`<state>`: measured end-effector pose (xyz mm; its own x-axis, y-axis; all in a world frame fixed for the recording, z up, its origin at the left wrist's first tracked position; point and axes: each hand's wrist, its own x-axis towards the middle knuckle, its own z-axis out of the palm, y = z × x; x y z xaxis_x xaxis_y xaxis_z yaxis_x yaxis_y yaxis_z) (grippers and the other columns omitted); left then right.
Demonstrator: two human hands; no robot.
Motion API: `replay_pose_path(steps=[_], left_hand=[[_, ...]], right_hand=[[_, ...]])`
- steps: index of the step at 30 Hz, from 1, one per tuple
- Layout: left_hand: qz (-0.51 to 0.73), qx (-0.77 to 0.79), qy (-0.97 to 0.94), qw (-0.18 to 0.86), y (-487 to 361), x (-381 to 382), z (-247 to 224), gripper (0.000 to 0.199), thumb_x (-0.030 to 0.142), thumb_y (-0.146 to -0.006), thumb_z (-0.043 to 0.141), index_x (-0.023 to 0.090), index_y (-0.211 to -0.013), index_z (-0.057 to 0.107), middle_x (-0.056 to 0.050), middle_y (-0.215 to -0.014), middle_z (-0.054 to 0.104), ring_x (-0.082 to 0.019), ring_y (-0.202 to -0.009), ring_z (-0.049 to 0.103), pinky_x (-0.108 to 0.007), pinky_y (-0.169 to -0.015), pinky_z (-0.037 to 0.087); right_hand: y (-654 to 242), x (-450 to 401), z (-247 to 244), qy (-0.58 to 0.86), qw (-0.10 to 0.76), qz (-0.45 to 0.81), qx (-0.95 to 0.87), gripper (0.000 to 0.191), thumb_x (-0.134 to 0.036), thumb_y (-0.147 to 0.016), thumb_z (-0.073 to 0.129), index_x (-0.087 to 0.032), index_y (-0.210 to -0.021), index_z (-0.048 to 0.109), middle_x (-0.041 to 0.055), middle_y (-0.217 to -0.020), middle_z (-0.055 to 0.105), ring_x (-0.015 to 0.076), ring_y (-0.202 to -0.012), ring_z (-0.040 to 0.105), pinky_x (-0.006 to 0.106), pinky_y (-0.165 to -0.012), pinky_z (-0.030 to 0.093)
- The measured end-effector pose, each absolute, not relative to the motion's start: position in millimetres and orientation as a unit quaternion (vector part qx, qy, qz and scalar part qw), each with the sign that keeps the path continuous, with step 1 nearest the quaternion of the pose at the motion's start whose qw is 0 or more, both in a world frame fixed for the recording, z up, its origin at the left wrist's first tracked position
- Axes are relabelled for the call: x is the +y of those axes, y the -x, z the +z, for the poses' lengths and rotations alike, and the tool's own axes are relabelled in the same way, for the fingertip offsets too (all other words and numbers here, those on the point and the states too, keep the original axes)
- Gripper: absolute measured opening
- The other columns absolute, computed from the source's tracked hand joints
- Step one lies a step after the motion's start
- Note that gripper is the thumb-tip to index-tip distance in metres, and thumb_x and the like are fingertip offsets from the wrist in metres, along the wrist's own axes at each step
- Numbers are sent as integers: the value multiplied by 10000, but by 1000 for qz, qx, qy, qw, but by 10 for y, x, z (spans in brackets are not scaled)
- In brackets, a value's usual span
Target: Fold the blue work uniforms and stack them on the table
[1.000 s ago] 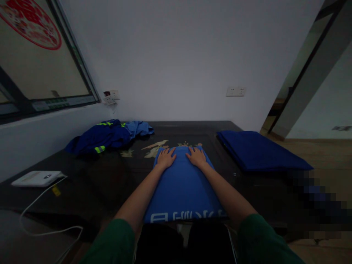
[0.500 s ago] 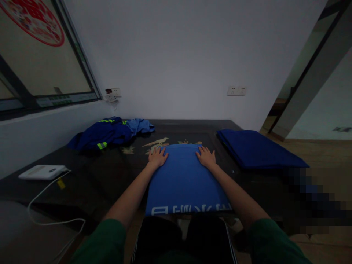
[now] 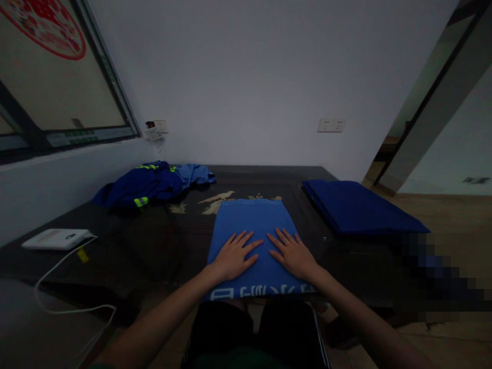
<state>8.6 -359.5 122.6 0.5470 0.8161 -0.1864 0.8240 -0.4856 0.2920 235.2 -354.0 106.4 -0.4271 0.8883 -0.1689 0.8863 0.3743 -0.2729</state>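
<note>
The folded light blue cloth [image 3: 261, 269] lay flat on the table [image 3: 165, 246] straight in front of you, its near end, printed with white characters [image 3: 251, 292], at the table's near edge above your dark trousers [image 3: 223, 328]. It sat beneath both your hands: your left grip [image 3: 232, 259] pressed palm down on its left half, and your right grip [image 3: 294, 253] did the same on its right half. Each grip was spread, fingers apart and clamped on nothing, with a strip of cloth showing between the two. The cloth's far end reached beyond your fingertips, near a painted bird [image 3: 219, 200]. Well to the right lay a folded dark blue cloth [image 3: 361, 207]; at the far left were a crumpled dark blue garment [image 3: 154, 184] and, nearer you, a white device [image 3: 57, 239] with a white cable [image 3: 73, 312]
</note>
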Motion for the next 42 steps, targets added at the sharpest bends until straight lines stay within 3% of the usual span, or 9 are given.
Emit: replay_pose_path(steps=[3, 8, 13, 17, 24, 29, 33, 39, 42], left_hand=[[-10, 508, -846, 165, 87, -3602, 1221, 509, 511, -965, 316, 382, -1456, 324, -37, -1550, 305, -239, -1435, 238, -491, -1151, 200], [10, 558, -809, 183, 404, -3608, 1240, 520, 501, -945, 373, 287, -1415, 436, -71, -1521, 359, -252, -1409, 303, -466, -1143, 245], [146, 636, -712, 260, 789, -3269, 1151, 450, 355, -883, 483, 139, -1268, 574, -153, -1377, 520, -255, -1267, 495, -428, -1090, 354], [234, 691, -542, 417, 1021, -2871, 1096, 470, 259, -794, 602, 90, -1231, 566, -181, -1262, 608, -258, -1079, 629, -390, -934, 494], [197, 629, -428, 618, 922, -2489, 1153, 252, 277, -738, 714, 114, -924, 667, -90, -875, 720, -186, -776, 675, -326, -792, 535], [236, 618, -384, 644, 693, -2405, 1164, 473, 241, -726, 721, 165, -1169, 577, -93, -970, 710, -207, -841, 683, -364, -810, 550], [299, 646, -341, 614, 592, -2444, 1124, 487, 297, -775, 649, 183, -1232, 525, -89, -943, 709, -214, -816, 689, -369, -787, 563], [231, 650, -265, 673, 542, -2443, 1092, 286, 313, -795, 509, 140, -1001, 605, -77, -716, 680, -231, -690, 683, -388, -721, 579], [213, 640, -282, 682, 382, -2320, 1134, 264, 316, -792, 461, 145, -925, 611, -82, -710, 675, -233, -708, 685, -386, -743, 577]], right_hand=[[-2416, -3581, 1069, 575, 7, 150, -804, 573, -530, -951, 342, -286, -1469, 341, 87, -1539, 304, 284, -1430, 230, 573, -1113, 221], [-2583, -3605, 1003, 606, 55, 165, -776, 570, -464, -944, 389, -162, -1424, 437, 130, -1494, 383, 261, -1407, 300, 479, -1132, 267], [-3003, -3678, 917, 643, 164, 195, -722, 545, -366, -876, 493, -134, -1369, 497, 166, -1361, 538, 275, -1258, 505, 460, -1049, 405], [-3212, -3675, 987, 648, 219, 319, -656, 564, -341, -819, 561, -139, -1344, 510, 144, -1130, 666, 251, -1022, 642, 424, -916, 506], [-3070, -3571, 1133, 593, 281, 559, -508, 653, -350, -787, 618, -177, -1391, 442, 163, -1213, 614, 243, -941, 677, 385, -778, 566], [-2911, -3520, 1101, 587, 298, 586, -472, 753, -340, -803, 609, -226, -1480, 303, 155, -1384, 514, 262, -1112, 623, 400, -854, 555], [-2840, -3505, 1019, 596, 307, 550, -497, 838, -295, -778, 619, -222, -1514, 225, 132, -1507, 360, 269, -1247, 525, 410, -924, 523], [-2843, -3510, 1032, 569, 316, 614, -446, 749, -250, -815, 534, -205, -1508, 255, 123, -1311, 595, 262, -1052, 658, 414, -834, 562], [-2934, -3415, 1112, 553, 338, 621, -440, 714, -238, -814, 515, -199, -1492, 296, 124, -1292, 609, 268, -1052, 657, 416, -833, 560]])
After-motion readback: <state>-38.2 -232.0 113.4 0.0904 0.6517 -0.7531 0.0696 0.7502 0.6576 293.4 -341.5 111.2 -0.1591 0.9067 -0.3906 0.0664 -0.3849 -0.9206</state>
